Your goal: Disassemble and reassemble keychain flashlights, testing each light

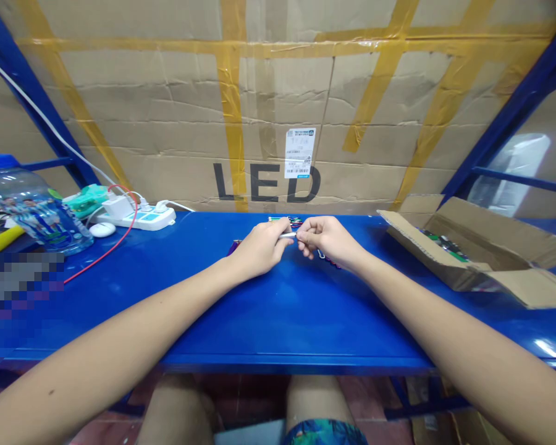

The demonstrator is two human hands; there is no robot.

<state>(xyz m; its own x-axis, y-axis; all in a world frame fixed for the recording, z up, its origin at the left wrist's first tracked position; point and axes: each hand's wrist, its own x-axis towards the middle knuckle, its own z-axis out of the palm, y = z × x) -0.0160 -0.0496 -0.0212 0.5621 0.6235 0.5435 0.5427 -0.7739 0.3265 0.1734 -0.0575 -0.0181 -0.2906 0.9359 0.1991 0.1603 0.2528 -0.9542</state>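
Near the back of the blue table, my left hand (pixel 262 247) is closed around a slim silver-white, rod-like piece (pixel 288 235). Its right end meets the pinched thumb and forefinger of my right hand (pixel 327 240); the exact kind of piece is too small to make out. Just behind the hands lie several thin green and dark shiny items (pixel 285 220), partly covered by my fingers. A purple item (pixel 234 247) pokes out on the left of my left hand. Below my right hand shows a small metal clip with a coloured strand (pixel 328 258).
On the right stands an open cardboard box (pixel 467 281) with small coloured items inside. A power strip (pixel 155 218) with chargers, a red cable (pixel 125 233), a white earbud case (pixel 102 230) and a plastic bottle (pixel 46 216) occupy the left. A large carton (pixel 176 123) backs the table.
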